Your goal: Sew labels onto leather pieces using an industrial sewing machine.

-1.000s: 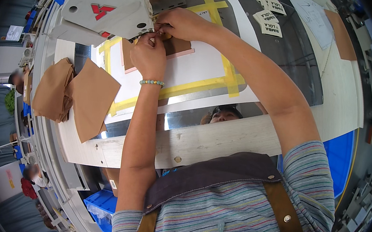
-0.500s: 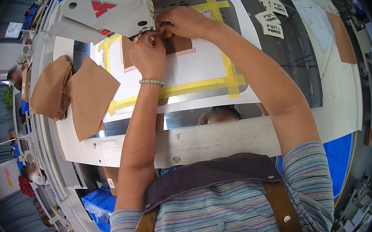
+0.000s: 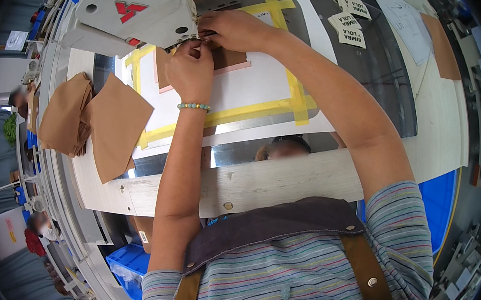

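Brown panel [image 3: 230, 61], in the head view, lies on a white sheet [image 3: 268, 85], in from the tabletop's [image 3: 275, 179] near edge, beside the sewing machine's head [image 3: 129, 12]. The left hand [image 3: 191, 74] and right hand [image 3: 236, 31] meet over it, fingers bent; whether either grips it, I cannot tell. Piled brown pieces [image 3: 66, 114] sit at the tabletop's left edge.
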`<state>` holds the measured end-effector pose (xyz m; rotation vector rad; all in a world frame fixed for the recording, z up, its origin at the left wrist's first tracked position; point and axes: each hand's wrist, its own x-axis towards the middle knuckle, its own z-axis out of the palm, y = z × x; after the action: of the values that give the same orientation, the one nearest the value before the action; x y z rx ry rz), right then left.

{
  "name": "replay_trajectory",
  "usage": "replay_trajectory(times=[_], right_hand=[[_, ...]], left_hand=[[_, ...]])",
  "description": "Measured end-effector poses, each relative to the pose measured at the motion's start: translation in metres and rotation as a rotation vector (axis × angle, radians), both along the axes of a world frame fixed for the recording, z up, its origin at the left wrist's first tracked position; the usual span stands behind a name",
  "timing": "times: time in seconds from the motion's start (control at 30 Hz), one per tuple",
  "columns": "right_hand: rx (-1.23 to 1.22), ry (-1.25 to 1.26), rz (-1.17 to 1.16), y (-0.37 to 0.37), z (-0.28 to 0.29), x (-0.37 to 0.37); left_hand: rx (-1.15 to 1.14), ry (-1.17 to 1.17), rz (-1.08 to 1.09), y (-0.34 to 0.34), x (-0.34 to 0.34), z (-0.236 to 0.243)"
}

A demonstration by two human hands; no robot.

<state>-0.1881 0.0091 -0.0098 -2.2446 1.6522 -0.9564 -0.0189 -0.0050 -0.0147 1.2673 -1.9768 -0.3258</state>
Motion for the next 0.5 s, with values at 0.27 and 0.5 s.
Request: replay_trajectory(times=[0.27,0.5], right_hand=[[0.043,-0.007,-0.019,0.0008,0.0024,0.0005],[0.005,-0.067,0.013,0.0014,0.0019,-0.0008]], left_hand=[[0.015,0.024,-0.018,-0.0038,0.0017,-0.0061],[0.031,0.05,-0.031,-0.007,0.0018,-0.0093]])
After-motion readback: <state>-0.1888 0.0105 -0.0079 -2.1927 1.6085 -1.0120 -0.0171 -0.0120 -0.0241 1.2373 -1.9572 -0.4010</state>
